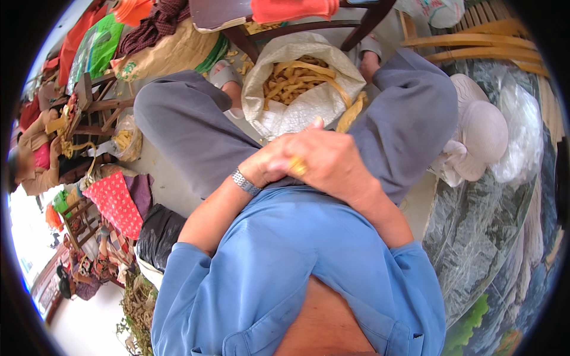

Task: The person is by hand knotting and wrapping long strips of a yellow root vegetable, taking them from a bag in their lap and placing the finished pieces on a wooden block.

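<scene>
Close together in front of my lap, both hands are closed, fingers partly overlapping and blurred. My left hand (268,163), with a metal watch (245,182) at its wrist, grips a yellow-brown strip (297,167) whose short end shows between the hands. My right hand (333,159) lies over the left fingers and closes on the same strip; its fingertips are mostly hidden. Just beyond, a flat length of strip (352,113) runs from behind my right hand into an open white woven sack (279,123). Coiled strip (300,80) fills the sack between my feet.
A dark wooden chair (350,37) with a red cloth stands beyond the sack. To the right are a pale hat (482,133) and clear plastic sheeting (475,237). At left, a person (38,154) handles similar strips beside a wooden stool (98,107). A black bag (160,234) lies near my left elbow.
</scene>
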### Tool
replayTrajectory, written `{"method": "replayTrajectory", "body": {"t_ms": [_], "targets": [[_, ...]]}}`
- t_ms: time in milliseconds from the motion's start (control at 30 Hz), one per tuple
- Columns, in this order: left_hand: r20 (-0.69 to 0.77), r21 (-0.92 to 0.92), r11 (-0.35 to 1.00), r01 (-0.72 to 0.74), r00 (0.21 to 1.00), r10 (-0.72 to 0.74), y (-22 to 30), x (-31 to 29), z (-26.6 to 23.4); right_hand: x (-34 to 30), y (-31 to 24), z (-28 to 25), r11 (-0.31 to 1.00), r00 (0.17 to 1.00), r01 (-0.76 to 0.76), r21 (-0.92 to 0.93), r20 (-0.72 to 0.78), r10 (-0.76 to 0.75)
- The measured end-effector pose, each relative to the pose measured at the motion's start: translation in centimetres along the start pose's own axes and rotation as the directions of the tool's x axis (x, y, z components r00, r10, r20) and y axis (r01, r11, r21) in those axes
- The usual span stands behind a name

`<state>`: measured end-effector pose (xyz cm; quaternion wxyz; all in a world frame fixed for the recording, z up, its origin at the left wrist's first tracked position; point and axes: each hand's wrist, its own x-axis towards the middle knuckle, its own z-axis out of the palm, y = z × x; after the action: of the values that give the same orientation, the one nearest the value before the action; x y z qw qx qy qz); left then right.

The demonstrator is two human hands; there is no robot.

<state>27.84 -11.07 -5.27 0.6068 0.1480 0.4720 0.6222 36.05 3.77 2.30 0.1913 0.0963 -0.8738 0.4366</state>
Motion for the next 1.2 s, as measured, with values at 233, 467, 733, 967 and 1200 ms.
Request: {"method": "replayTrajectory", "body": {"t_ms": [233, 467, 733, 967, 1200], "targets": [[-0.088, -0.142, 0.978, -0.154, 0.986, 0.142, 4.3, -0.5, 1.5, 0.3, -1.0, 0.7, 0.974, 0.979, 0.192, -0.124, -0.039, -0.198], [-0.431, -0.292, 0.923, -0.249, 0.896, 0.106, 9.6, -2.7, 5.5, 2.1, -3.1, -0.8, 0.899, 0.933, 0.319, -0.299, -0.069, -0.353], [-0.461, -0.252, 0.925, -0.283, 0.876, 0.142, 7.4, -2.4, 4.2, 1.3, -0.8, 0.7, 0.914, 0.919, 0.339, -0.222, -0.130, -0.372], [-0.378, -0.436, 0.765, -0.475, 0.868, 0.323, 4.1, -1.1, 4.7, 1.7, -0.6, 2.4, 0.971, 0.974, 0.149, -0.188, -0.144, -0.177], [-0.341, -0.511, 0.785, -0.348, 0.921, 0.187, 4.2, -3.1, 4.9, 1.8, -1.8, 1.4, 0.937, 0.989, 0.148, -0.317, 0.068, -0.133]]}}
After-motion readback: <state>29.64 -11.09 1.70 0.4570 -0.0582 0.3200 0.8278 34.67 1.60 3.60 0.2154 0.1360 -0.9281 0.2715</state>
